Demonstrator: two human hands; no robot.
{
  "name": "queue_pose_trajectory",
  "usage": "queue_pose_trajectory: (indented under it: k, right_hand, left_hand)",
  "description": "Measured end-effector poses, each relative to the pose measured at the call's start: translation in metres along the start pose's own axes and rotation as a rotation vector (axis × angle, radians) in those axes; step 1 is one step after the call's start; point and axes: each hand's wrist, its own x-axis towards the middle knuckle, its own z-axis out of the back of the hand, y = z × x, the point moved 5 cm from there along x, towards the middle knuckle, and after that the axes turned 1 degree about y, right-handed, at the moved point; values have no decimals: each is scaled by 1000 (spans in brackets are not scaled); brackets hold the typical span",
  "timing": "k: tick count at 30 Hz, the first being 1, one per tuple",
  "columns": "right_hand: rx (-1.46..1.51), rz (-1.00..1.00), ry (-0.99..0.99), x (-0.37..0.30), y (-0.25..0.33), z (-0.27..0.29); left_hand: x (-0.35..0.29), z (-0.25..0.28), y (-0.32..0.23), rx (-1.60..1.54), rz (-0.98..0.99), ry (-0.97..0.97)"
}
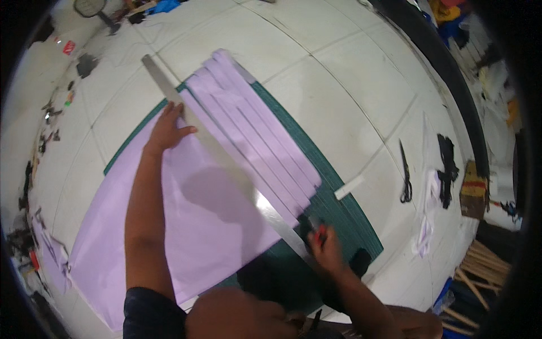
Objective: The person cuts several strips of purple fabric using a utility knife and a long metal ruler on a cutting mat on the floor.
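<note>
My left hand (169, 129) lies with fingers spread on a long metal ruler (226, 164), pressing near its far end. Under that hand and along the ruler's left side spreads a large lilac sheet (214, 226), which looks like fabric. Right of the ruler lie several parallel lilac strips (243, 121), partly overlapping. My right hand (328, 248) is closed round a red-handled cutter knife (319, 233), beside the near part of the ruler. Its blade is hard to make out. Beneath everything is a dark green cutting mat (344, 226).
A small white strip (349, 186) rests across the mat's right edge. Black scissors (405, 172) lie on the tiled floor farther right, near lilac scraps (426, 226) and black cloth pieces (447, 169). A box (474, 190) and wooden sticks (485, 265) stand at the far right.
</note>
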Motion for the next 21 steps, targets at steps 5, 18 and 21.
queue_pose_trajectory:
  k: [5, 18, 21]
  right_hand:
    - [22, 64, -510, 104, -14, 83]
    - [354, -104, -381, 128, -58, 94]
    - [588, -246, -250, 109, -45, 92]
  left_hand:
    - [-20, -4, -11, 132, -22, -121]
    - [-59, -19, -43, 35, 47, -44]
    - [-61, -18, -34, 45, 43, -19]
